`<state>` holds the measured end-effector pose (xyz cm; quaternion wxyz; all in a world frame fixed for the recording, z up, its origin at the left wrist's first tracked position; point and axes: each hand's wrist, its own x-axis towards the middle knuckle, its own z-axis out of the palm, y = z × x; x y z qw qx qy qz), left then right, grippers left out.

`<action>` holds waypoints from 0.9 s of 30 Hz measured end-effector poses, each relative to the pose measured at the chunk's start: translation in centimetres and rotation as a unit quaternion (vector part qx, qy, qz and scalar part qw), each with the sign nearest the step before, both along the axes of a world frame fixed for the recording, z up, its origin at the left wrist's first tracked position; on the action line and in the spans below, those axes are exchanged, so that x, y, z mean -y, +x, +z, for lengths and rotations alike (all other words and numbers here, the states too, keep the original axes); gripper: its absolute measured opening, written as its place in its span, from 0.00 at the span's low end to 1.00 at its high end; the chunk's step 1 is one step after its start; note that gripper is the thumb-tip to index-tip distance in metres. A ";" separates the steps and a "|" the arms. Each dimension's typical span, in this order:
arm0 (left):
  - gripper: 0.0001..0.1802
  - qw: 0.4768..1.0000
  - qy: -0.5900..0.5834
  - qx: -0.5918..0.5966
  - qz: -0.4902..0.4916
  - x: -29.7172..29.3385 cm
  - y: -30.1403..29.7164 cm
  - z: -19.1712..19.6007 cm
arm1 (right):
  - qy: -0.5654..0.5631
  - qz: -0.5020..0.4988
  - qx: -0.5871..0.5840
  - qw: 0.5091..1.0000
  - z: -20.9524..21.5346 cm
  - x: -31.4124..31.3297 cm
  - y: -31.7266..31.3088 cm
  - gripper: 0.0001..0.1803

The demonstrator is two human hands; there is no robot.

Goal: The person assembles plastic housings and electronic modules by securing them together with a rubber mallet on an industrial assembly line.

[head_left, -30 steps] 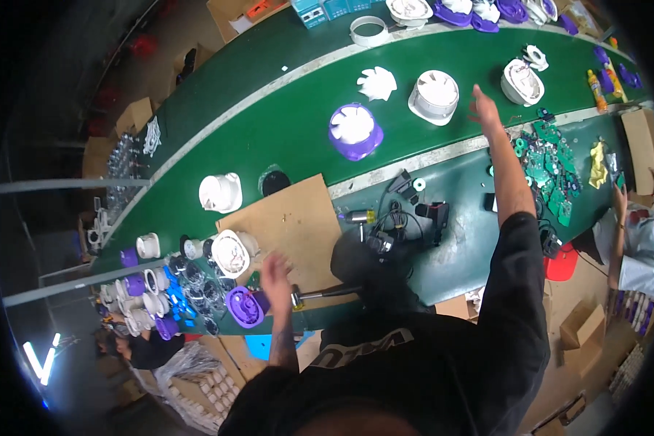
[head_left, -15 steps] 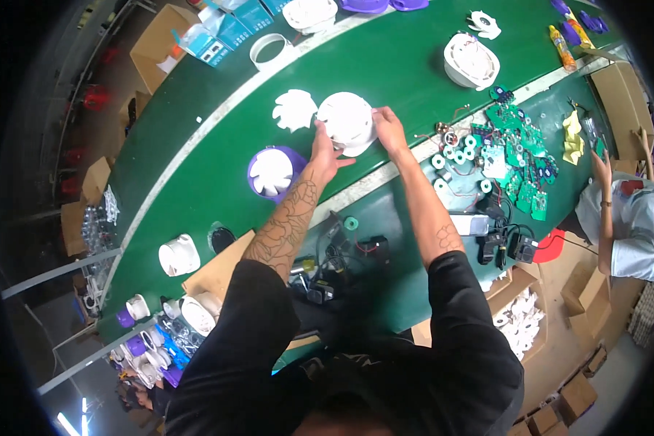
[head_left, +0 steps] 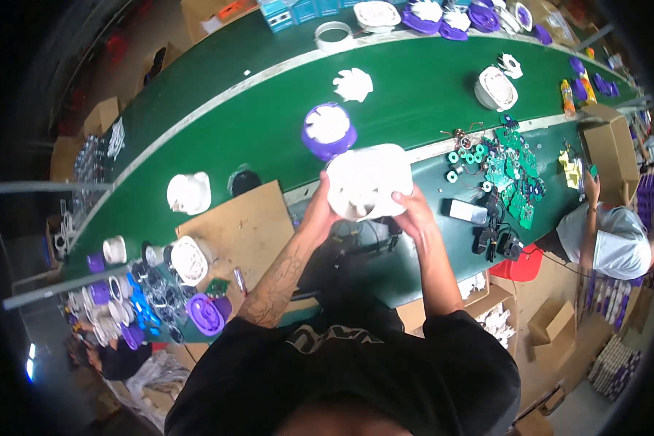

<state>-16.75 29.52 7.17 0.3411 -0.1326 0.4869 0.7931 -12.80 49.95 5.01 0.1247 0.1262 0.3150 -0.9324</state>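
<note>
Worktop: the green worktop [head_left: 414, 94] runs diagonally from lower left to upper right, a pale stripe along its length; open green room lies between the scattered parts in its middle.
Cardboard sheet: a brown sheet [head_left: 243, 229] lies flat at the near edge, left of the hands.
Held part: a white round fan housing [head_left: 367, 182] is lifted above the near edge, its broad face tilted up toward the camera; being round, it shows no clear long axis.
Neighbour: a purple-rimmed fan unit [head_left: 328, 129] sits just beyond it on the belt.
Left hand: the left hand [head_left: 320, 211] grips the housing's left rim, fingers closed on it.
Right hand: the right hand [head_left: 414, 211] clasps the right rim likewise.
Hidden: the housing's underside and the fingertips behind it cannot be seen.
</note>
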 end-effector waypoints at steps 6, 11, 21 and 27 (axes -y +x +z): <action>0.37 0.993 -0.019 0.024 0.110 17.1 12.8 -1.4 | 0.180 0.110 -0.046 0.976 4.9 16.4 6.7 0.41; 0.32 0.976 -0.128 0.083 0.156 28.4 23.7 -4.5 | 0.455 0.234 -0.214 0.832 7.2 26.8 9.1 0.49; 0.25 0.951 -0.158 0.147 0.223 33.0 34.8 -7.9 | 0.766 0.216 -0.531 0.289 -10.7 35.7 6.6 0.43; 0.23 0.966 -0.174 0.140 0.132 27.4 30.0 -4.8 | 0.723 0.268 -0.341 0.538 2.2 22.1 2.1 0.31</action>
